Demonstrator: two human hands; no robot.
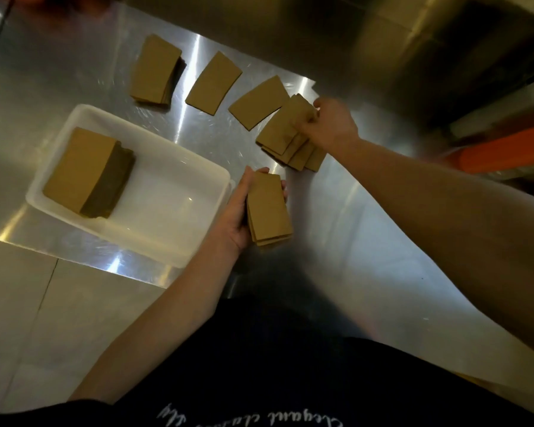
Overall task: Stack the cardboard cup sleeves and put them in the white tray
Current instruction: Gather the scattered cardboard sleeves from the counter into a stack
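Observation:
My left hand (239, 217) holds a small stack of brown cardboard sleeves (269, 208) just right of the white tray (173, 241). A thick stack of sleeves (80, 171) lies inside the tray at its left end. My right hand (330, 124) grips the top of a fanned pile of sleeves (287, 131) on the steel table. Farther back lie a single sleeve (259, 101), another sleeve (213, 83) and a short stack (156, 69).
The steel table (352, 226) runs to a near edge at the left, with tiled floor (43, 318) below. An orange object (506, 149) sits at the right. A steel wall (290, 32) backs the table.

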